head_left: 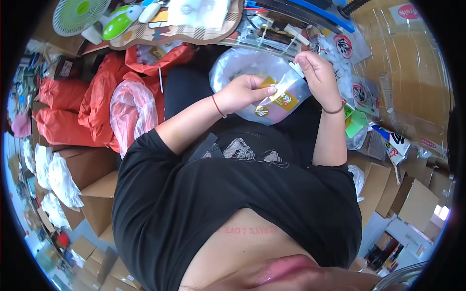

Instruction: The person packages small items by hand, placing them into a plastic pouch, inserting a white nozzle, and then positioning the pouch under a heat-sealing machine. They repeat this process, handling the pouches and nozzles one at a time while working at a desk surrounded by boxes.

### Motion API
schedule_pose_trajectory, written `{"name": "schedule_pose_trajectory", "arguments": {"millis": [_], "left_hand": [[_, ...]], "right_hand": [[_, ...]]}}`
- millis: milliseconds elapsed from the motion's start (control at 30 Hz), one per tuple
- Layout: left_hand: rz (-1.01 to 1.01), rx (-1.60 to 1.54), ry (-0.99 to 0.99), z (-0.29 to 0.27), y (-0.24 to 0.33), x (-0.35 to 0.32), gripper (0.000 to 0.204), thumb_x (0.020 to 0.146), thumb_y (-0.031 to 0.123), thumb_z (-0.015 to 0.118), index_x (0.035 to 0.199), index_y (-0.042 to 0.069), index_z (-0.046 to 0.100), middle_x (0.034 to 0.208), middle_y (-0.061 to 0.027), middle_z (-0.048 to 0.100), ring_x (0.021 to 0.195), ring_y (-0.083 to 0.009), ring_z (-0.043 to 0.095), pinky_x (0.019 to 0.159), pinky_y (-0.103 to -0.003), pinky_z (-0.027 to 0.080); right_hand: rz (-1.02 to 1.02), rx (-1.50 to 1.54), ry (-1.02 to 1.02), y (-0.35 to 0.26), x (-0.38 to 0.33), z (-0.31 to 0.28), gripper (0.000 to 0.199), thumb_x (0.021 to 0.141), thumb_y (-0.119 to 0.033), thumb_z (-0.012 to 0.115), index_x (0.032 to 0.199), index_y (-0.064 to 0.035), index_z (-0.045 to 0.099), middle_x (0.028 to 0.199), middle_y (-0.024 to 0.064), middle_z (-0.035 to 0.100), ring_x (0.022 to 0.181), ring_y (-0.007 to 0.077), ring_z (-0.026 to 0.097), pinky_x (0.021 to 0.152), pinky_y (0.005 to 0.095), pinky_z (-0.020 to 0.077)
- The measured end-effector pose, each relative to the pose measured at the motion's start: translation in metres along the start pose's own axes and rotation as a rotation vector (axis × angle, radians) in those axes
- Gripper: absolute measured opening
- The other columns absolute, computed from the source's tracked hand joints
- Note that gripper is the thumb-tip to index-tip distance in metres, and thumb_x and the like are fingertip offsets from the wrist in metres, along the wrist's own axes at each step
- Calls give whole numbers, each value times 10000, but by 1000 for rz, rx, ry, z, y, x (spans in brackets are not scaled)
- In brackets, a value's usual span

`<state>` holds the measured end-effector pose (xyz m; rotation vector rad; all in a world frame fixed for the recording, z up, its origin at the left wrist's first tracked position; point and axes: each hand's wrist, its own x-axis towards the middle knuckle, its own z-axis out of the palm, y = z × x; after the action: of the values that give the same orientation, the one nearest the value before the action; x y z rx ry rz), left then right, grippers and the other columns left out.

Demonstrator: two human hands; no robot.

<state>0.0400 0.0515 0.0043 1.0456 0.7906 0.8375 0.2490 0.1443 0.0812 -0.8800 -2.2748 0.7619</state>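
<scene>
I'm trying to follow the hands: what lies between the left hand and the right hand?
In the head view, a clear packet with gold printing lies between the left hand and the right hand.

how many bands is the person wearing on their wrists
2: a thin red band around the wrist of the left hand, and a darker band around the wrist of the right hand. The wrists' undersides are hidden.

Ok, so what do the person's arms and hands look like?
Black short sleeves leave the forearms uncovered. Neither hand is gloved: the left hand has a thin reddish cord at its wrist, the right hand a dark band.
</scene>
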Motion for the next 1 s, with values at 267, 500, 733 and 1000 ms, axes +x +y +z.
{"name": "schedule_pose_trajectory", "arguments": {"millis": [267,500,733,1000], "left_hand": [[-99,-180,30,-17,2,55,294,958,269,655,1061,-4,693,934,-33,710,824,-59,622,771,-229,501],[-68,14,50,-32,13,93,292,967,263,640,1086,1,690,959,-32,709,839,-64,625,785,-233,502],[-182,-251,-24,-26,0,118,269,949,199,662,1119,-9,671,1003,-52,707,844,-80,640,808,-241,515],[-58,-354,-25,-40,-9,117,255,900,119,692,1130,11,665,1021,-64,711,885,-101,675,768,-250,548]], "right_hand": [[153,46,10,30,27,-31,158,939,-147,653,930,11,656,807,6,640,728,73,556,662,231,451],[248,168,65,62,56,-37,170,951,-158,634,932,10,657,803,21,649,731,92,572,662,254,463],[104,-5,-276,94,60,-53,245,985,-224,568,1072,-10,648,962,114,664,873,225,638,773,316,485],[285,-653,-92,133,11,-85,369,957,-332,585,1128,-5,596,1080,200,601,995,370,584,854,422,462]]}}
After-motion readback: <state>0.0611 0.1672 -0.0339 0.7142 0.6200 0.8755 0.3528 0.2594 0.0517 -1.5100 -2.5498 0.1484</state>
